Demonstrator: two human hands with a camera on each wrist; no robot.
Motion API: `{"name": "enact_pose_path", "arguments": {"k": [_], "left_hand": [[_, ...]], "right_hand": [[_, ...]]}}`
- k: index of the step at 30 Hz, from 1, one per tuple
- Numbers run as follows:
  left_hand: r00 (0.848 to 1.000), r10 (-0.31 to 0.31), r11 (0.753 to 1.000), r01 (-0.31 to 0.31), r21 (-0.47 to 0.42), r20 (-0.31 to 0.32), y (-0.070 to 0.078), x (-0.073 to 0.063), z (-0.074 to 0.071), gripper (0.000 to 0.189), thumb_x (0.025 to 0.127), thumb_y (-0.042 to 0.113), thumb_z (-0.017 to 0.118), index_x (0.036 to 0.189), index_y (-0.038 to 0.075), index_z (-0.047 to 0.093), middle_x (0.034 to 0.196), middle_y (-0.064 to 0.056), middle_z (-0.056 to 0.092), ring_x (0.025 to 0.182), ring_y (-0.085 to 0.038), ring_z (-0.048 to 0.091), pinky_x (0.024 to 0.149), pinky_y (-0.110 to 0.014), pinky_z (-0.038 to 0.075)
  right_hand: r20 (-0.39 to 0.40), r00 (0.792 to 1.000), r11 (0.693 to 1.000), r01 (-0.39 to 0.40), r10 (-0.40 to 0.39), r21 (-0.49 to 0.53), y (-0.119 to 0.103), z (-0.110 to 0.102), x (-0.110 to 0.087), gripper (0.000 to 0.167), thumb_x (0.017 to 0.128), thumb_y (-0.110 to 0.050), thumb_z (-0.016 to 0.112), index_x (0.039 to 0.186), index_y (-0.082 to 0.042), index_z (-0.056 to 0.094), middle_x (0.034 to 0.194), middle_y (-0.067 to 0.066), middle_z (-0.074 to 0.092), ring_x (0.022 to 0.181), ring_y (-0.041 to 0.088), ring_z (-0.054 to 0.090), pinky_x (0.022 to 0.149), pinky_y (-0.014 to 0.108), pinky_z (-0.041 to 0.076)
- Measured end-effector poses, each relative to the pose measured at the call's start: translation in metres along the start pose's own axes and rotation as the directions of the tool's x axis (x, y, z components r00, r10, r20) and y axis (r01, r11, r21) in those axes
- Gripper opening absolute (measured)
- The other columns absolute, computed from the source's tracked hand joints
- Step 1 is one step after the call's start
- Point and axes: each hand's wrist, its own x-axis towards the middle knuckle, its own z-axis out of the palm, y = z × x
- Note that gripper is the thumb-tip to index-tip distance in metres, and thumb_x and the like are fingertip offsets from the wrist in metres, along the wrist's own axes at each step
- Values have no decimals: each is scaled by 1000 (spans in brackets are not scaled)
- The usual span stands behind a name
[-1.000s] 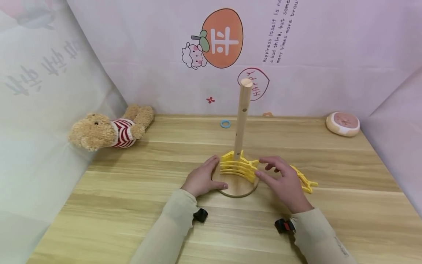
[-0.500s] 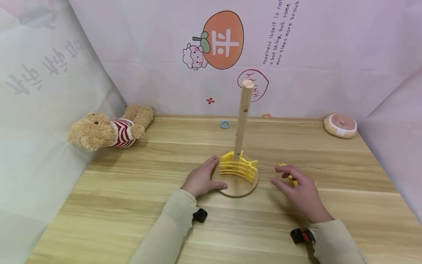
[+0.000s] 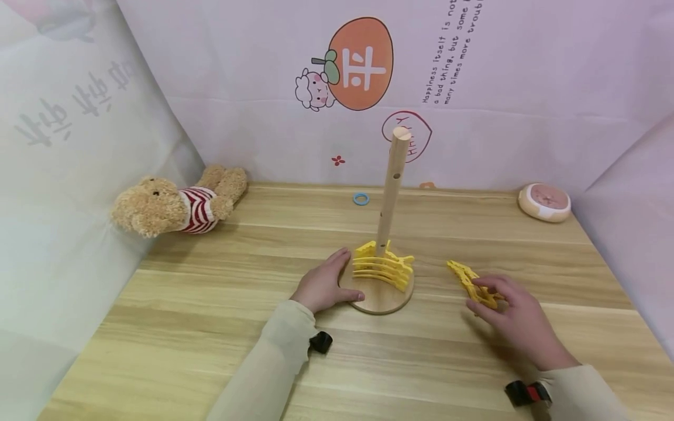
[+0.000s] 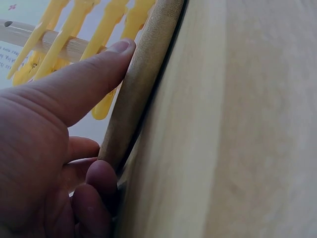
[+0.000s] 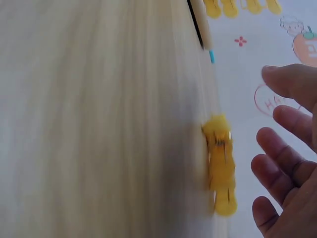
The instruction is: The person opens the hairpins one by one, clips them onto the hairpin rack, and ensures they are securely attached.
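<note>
A wooden stand with an upright pole (image 3: 391, 193) and a round base (image 3: 376, 303) is in front of me. Several yellow hair clips (image 3: 381, 272) sit stacked around the foot of the pole. My left hand (image 3: 322, 285) grips the base's left rim; the left wrist view shows the thumb (image 4: 106, 62) on top and the fingers bent at the edge. To the right, more yellow hair clips (image 3: 466, 278) lie on the table, partly hidden behind my right hand (image 3: 518, 318). In the right wrist view, its fingers (image 5: 272, 171) are loosely bent and apart from a yellow clip (image 5: 221, 166).
A teddy bear (image 3: 197, 209) in a striped top lies at the back left. Behind the pole is a small blue ring (image 3: 360, 199). A round pink-and-cream object (image 3: 546, 203) stands at the back right. Printed cloth (image 3: 253, 117) walls in the wooden table (image 3: 200, 327).
My right hand has moved away from the clips on the stand, right and toward me, to the loose clips on the table. My left hand has stayed at the base.
</note>
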Motion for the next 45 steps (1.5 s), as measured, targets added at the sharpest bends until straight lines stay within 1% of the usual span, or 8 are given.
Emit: {"name": "enact_pose_path", "arguments": {"k": [6,9,13,18,23,31,38,45], "left_hand": [[1000,5,1000,-5,0,-6,-1,1,0,102,79,58,80,159,16,32,166,4,23,147,-28,33,114,-50,33],[1000,4,1000,-4,-4,-7,-1,0,0,102,79,57,80,159,16,32,166,4,23,147,-28,33,114,-50,33],[1000,6,1000,-6,-13,-6,-1,0,-1,101,79,56,80,158,15,33,166,3,23,147,-28,33,114,-51,32],[1000,11,1000,-11,-16,-9,0,-1,-1,101,79,56,81,158,15,33,166,3,24,147,-29,33,114,-52,32],[1000,10,1000,-10,-11,-4,0,-1,-1,101,79,56,80,158,15,33,166,3,23,147,-28,33,114,-51,33],[1000,8,1000,-8,-10,-1,1,-1,-2,101,80,56,80,159,15,32,166,3,23,147,-29,32,114,-51,33],[1000,8,1000,-8,-22,-2,1,-2,-2,101,79,56,80,159,15,32,166,3,22,148,-27,30,115,-51,31],[1000,6,1000,-6,-28,2,2,-3,-3,101,79,55,81,159,15,32,166,3,22,148,-27,30,115,-50,30]], "right_hand": [[69,994,996,-84,83,8,17,-8,-3,64,84,-23,84,135,3,55,125,24,57,110,42,54,85,60,44],[132,980,989,-150,148,5,25,-10,-3,79,85,-29,83,142,9,45,126,29,54,108,46,55,85,63,46],[170,966,980,-193,197,-37,33,-11,-4,74,86,-32,81,138,9,48,125,30,55,105,45,56,83,60,47],[151,960,970,-222,234,-96,37,-15,-6,56,87,-35,80,124,3,63,111,21,59,93,33,56,72,43,45],[154,942,955,-288,297,-76,39,-18,-8,59,88,-42,77,127,0,63,111,19,62,93,28,58,69,36,44],[-55,947,949,-315,316,23,35,-19,-9,44,91,-27,75,128,-5,66,101,11,68,74,-4,52,54,22,44],[-200,929,948,-289,311,133,16,-18,-2,39,91,-26,77,122,-5,69,86,-16,61,77,-2,52,66,15,40],[-237,946,969,-186,221,162,-12,-6,7,32,90,-23,77,117,-7,72,94,1,62,86,5,50,68,19,38]]}}
